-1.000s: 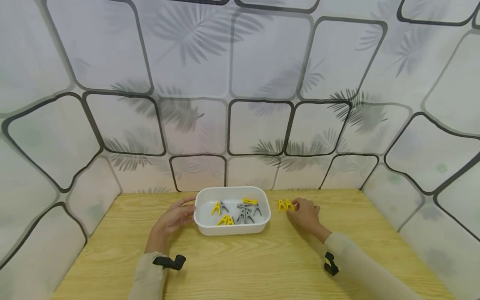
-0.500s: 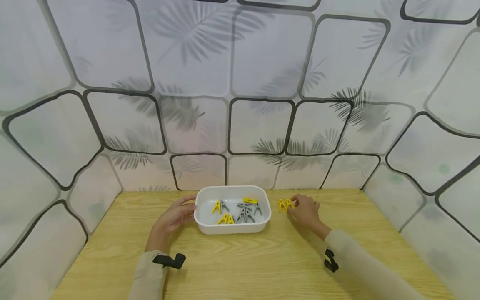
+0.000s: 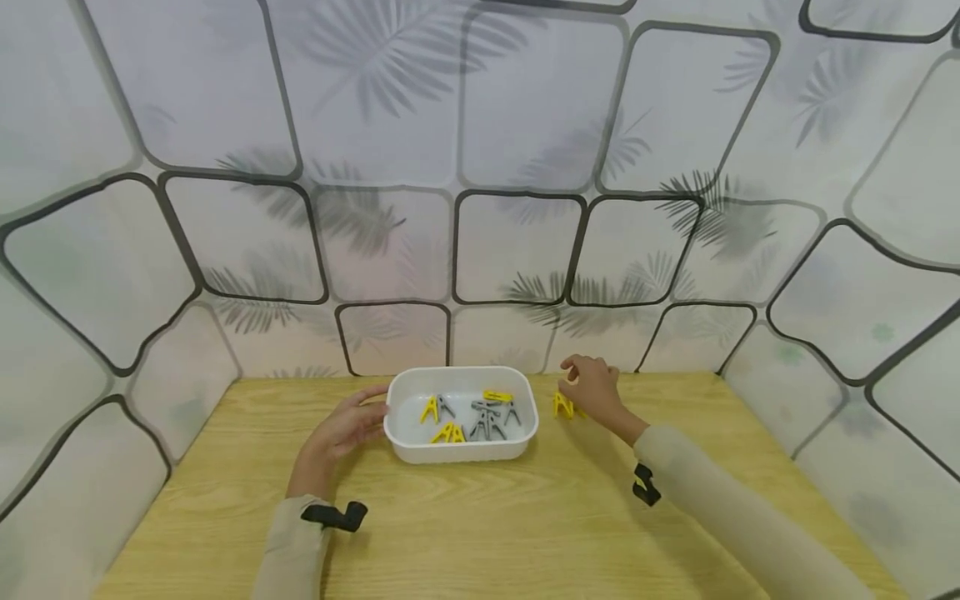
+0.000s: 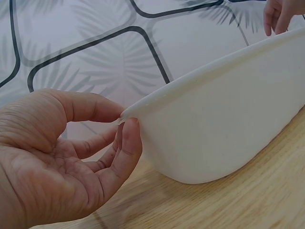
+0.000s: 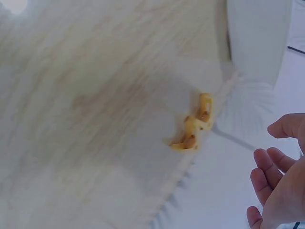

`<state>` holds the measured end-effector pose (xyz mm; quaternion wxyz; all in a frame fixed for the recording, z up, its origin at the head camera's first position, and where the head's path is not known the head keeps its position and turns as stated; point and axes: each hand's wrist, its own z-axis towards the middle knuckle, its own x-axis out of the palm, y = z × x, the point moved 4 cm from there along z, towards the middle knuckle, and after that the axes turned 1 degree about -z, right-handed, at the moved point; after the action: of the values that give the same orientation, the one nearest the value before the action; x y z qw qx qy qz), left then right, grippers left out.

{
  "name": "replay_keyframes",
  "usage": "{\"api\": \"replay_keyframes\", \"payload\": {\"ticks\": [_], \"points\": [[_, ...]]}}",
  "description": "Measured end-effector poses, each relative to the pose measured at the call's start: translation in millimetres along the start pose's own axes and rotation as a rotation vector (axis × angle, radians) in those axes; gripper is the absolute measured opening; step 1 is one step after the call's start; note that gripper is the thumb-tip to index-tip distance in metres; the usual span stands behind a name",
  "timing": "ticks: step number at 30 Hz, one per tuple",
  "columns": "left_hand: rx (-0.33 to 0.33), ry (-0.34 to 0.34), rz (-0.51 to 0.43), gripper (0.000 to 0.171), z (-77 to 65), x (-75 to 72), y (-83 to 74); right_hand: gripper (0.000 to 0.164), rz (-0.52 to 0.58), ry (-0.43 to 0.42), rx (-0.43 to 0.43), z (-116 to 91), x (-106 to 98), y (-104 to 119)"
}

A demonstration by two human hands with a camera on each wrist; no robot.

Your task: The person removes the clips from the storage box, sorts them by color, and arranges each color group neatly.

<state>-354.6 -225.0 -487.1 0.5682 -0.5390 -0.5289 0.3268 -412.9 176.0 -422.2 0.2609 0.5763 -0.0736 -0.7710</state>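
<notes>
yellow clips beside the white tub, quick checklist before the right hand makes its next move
1. Left hand steadying the white tub: ok, it pinches the rim.
2. Tub resting on the table: ok.
3. Right hand free to grasp: ok, nothing seen in it.
4. Yellow clips beside the tub in hand: not ok, they lie on the table, apart from the hand.
5. Those clips separate from each other: cannot tell, too blurred.

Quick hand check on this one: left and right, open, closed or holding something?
Left hand: holding the white tub, pinching its rim.
Right hand: open, holding nothing, near the yellow clips.
</notes>
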Motion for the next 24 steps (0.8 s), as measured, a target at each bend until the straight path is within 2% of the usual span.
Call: {"api": "replay_keyframes", "payload": {"ticks": [6,12,19,24], "points": [[0.006,0.007,-0.004,0.062,-1.1,-3.1,-2.1,0.021,-0.001,0.006,-0.091,10.5,6.4,27.5],[0.01,0.017,0.01,0.062,-0.5,-2.6,-0.7,0.017,-0.038,-0.009,-0.226,10.9,20.1,51.2],[0.007,0.02,0.006,0.064,1.4,-1.2,0.9,0.014,-0.155,-0.005,-0.416,9.3,35.6,70.5],[0.01,0.019,0.022,0.063,1.8,-2.2,1.6,0.015,-0.236,0.035,-0.468,10.5,42.9,80.1]]}}
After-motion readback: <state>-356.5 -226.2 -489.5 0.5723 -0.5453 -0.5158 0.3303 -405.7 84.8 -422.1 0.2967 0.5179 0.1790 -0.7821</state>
